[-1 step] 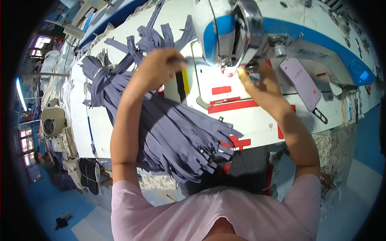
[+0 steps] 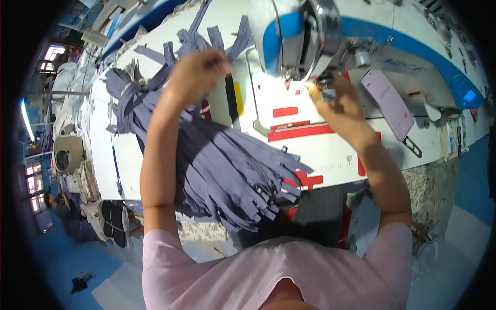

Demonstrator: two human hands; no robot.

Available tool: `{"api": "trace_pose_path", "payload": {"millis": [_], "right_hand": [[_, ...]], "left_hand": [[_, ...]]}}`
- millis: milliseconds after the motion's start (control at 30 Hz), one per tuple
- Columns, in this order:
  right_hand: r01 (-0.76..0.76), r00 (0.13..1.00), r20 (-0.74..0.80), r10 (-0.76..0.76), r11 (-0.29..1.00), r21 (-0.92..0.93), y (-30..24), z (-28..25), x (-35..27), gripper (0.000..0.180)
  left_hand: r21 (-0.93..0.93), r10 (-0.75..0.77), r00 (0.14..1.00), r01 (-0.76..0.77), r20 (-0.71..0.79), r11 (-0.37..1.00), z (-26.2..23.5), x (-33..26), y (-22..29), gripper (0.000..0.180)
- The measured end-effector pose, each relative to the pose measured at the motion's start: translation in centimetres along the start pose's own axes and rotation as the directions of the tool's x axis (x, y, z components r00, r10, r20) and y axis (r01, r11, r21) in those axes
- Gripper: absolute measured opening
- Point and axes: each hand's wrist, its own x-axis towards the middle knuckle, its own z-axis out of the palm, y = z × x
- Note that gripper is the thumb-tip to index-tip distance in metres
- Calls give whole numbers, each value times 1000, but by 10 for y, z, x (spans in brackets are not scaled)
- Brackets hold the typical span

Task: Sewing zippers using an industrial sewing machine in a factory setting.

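Observation:
My left hand [image 2: 195, 77] is raised over the far end of the zipper bundle, left of the sewing machine [image 2: 283, 41]. Its fingers are bent and smeared by motion, so I cannot make out whether anything is in them. A large bundle of grey-purple zippers [image 2: 217, 165], tied near its far left end, lies below my left forearm, its loose ends hanging over the table's front edge. Close to the needle area on the right, my right hand [image 2: 338, 106] has its thumb and fingers curled in beside a small metal part [image 2: 326, 89]. What they grip is partly hidden.
More zipper ends [image 2: 214, 39] spread behind the bundle. A phone [image 2: 387, 101] lies at the machine's right. Red tape strips [image 2: 299, 132] and a yellow strip [image 2: 238, 98] mark the white table [image 2: 330, 155]. Another person [image 2: 64, 206] is at the far left.
My left hand has shifted slightly up and left, away from the needle area. My right hand stays near the needle, almost unmoved.

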Motion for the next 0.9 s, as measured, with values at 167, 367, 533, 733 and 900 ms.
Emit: {"api": "trace_pose_path", "payload": {"millis": [167,367,533,733,900], "right_hand": [[-177,980,118,159,970,163,-22,-15,4,16],[65,971,224,-83,994,88,-42,-20,0,21],[87,965,236,-115,988,127,-41,-21,0,27],[19,955,291,-57,991,132,-40,-26,3,32],[-96,958,286,-3,939,330,-55,-31,0,39]], "left_hand": [[746,717,470,-166,-515,644,-38,11,-27,54],[-57,510,775,-529,374,847,37,-88,15,28],[23,605,709,-656,361,755,59,-84,19,21],[-197,329,916,-287,231,937,59,-58,11,13],[-258,43,903,76,428,963,46,-38,14,25]]}}
